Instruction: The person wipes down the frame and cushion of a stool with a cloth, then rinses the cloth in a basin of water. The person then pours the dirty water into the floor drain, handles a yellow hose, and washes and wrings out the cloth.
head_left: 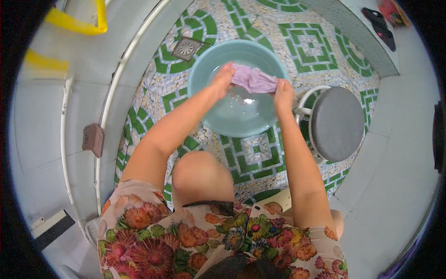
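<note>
A wet lilac cloth [253,80] is bunched between both my hands, held just above a teal plastic basin [204,65] with clear water in it. My left hand [223,78] grips the cloth's left end. My right hand [282,93] grips its right end near the basin's right rim. The basin stands on a green and cream mosaic tile floor [306,46]. My knee [200,172] is just below the basin.
A round grey stool [337,123] with a white frame stands right of the basin. A square floor drain [186,48] lies at the basin's upper left. Dark sandals [381,25] rest on a raised step top right. White wall and pipes [100,121] run along the left.
</note>
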Motion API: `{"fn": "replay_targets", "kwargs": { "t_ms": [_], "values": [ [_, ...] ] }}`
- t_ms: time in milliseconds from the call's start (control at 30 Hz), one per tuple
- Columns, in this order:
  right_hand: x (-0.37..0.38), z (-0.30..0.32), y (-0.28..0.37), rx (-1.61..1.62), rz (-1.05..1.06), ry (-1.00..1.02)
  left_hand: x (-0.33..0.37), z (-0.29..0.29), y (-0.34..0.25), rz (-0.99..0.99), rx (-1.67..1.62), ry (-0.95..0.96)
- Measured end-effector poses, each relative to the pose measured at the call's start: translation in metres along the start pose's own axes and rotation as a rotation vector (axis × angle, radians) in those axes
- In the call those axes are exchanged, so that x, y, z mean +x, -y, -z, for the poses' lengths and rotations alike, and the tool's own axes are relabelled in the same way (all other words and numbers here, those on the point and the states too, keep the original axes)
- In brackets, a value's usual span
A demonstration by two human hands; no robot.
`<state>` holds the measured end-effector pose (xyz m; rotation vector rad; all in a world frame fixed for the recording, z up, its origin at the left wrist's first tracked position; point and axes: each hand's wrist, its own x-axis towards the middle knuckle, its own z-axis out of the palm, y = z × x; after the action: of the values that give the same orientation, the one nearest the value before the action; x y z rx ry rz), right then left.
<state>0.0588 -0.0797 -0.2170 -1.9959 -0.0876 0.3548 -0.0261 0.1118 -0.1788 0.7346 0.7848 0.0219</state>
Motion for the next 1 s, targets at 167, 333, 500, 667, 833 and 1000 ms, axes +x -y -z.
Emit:
{"fn": "replay_targets", "kwargs": {
  "t_ms": [167,333,500,667,833,1000],
  "values": [
    [-0.009,-0.036,-0.005,-0.434,0.135,0.214,0.033,0.076,0.027,-0.287,1.76,-0.351],
    [0.003,-0.071,-0.055,-0.786,0.413,0.258,0.024,0.072,0.1,-0.634,2.018,0.109],
    [-0.008,-0.091,-0.045,-0.927,0.63,0.459,0.025,0.115,0.086,-0.752,2.005,0.203],
    [-0.019,-0.101,-0.037,-0.888,0.531,0.393,0.018,0.1,0.093,-0.581,1.996,0.294],
    [-0.007,-0.083,-0.057,-0.86,0.303,0.095,0.017,0.111,0.075,-0.485,1.784,-0.054],
    [-0.048,-0.129,-0.031,-0.02,0.176,0.205,0.034,0.077,0.071,0.272,0.196,-0.109]
  ]
}}
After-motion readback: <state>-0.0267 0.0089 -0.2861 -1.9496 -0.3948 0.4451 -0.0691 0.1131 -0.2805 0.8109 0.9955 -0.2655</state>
